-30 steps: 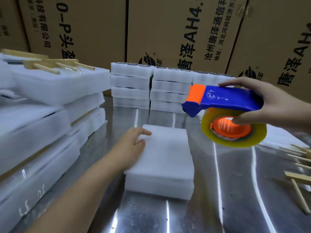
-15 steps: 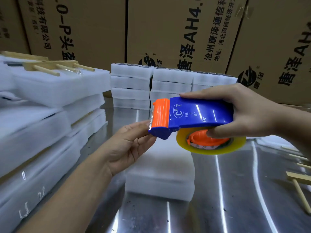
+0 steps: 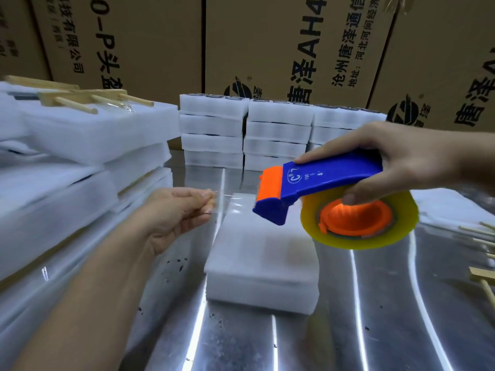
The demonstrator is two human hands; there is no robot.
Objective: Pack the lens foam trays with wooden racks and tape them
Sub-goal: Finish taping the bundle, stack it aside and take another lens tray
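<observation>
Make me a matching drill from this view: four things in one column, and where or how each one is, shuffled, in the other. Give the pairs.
Things:
1. tape dispenser
2. tape end
3. foam pack
4. wooden rack

States:
A. lying on the steel table, centre
B. atop the foam stack at left
C. held in the right hand
D. pinched by the left hand

Pairs: 1-C, 2-D, 3-A, 4-B

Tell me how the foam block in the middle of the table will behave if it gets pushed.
The foam block probably slides easily: it looks light and the metal table is smooth and shiny. It lies flat and low, so tipping seems unlikely. Its soft edges would likely dent under a hard press.
</observation>
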